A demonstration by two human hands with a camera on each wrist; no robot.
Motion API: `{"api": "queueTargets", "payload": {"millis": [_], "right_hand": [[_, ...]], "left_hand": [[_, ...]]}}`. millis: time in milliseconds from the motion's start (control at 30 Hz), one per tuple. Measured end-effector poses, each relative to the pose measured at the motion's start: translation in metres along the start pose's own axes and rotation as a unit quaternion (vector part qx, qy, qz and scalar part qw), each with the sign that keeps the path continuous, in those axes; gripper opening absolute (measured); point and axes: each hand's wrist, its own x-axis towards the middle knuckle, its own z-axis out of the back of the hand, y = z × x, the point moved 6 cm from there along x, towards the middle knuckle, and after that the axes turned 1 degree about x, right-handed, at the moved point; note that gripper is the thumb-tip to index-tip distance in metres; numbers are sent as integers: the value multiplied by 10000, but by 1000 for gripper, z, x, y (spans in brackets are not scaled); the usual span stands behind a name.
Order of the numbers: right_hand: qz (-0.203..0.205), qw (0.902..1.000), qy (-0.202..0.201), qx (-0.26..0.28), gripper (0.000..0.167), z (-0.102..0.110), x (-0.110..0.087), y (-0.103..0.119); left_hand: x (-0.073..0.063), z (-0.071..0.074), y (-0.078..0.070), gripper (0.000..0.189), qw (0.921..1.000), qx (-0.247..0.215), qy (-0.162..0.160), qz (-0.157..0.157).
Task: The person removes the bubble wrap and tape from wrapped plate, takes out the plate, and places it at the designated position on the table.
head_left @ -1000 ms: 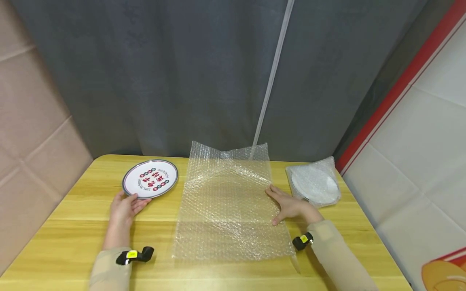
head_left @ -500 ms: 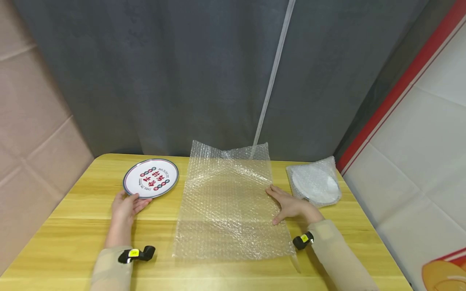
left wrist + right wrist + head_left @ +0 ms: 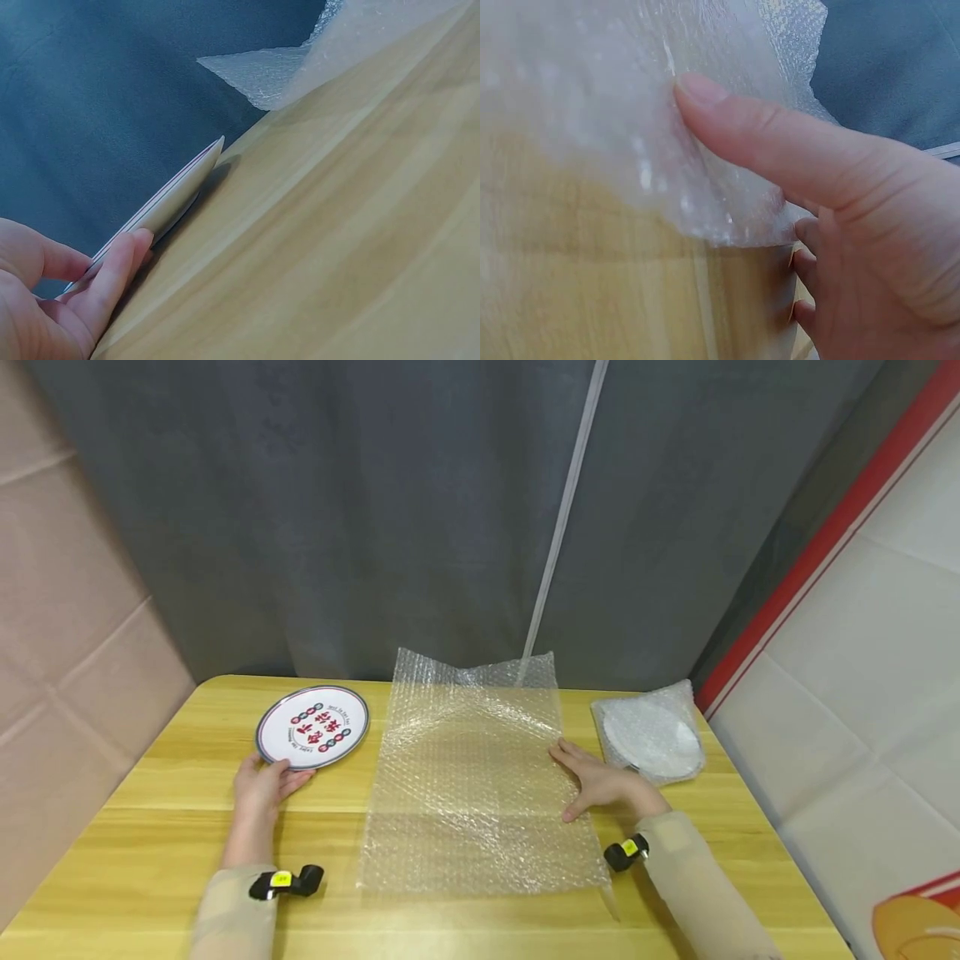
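Note:
My left hand [image 3: 258, 785] holds a round white plate [image 3: 313, 727] by its near rim, thumb on top and fingers beneath. Red characters and a dark rim band decorate the plate. In the left wrist view the plate [image 3: 161, 202] is seen edge-on, slightly tilted, with a shadow under it. A clear sheet of bubble wrap [image 3: 465, 785] lies spread across the middle of the table, its far end raised against the curtain. My right hand [image 3: 596, 785] rests spread at the sheet's right edge. In the right wrist view the thumb touches the wrap [image 3: 622, 97], apart from the other fingers.
At the back right lies a white round object [image 3: 652, 739] wrapped in bubble wrap. A grey curtain [image 3: 375, 527] hangs behind the wooden table [image 3: 135, 877]. Walls flank both sides, the right one [image 3: 862, 693] with a red stripe.
Almost nothing differs. The head view shifts very slightly, and both hands keep their places at the plate and the bubble wrap.

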Motion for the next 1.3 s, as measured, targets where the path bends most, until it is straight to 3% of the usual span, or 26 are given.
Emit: {"api": "queueTargets", "payload": {"millis": [300, 600, 967, 1167, 1300], "right_hand": [[-79, 9999, 70, 92, 116, 0, -2, 3], [-58, 9999, 45, -156, 118, 0, -1, 1], [-40, 9986, -304, -435, 113, 0, -10, 3], [-130, 9968, -516, -600, 103, -4, -18, 4], [-44, 9964, -678, -515, 95, -4, -23, 7]], "left_hand": [[-1, -1, 1, 70, 9999, 93, -45, -14], [-8, 1, 2, 71, 9994, 313, -102, -123], [-17, -1, -3, 77, 9946, 882, -183, -507], [-18, -1, -5, 79, 9925, 1022, -182, -646], [-22, -2, -6, 77, 9876, 1356, -227, -764]]}}
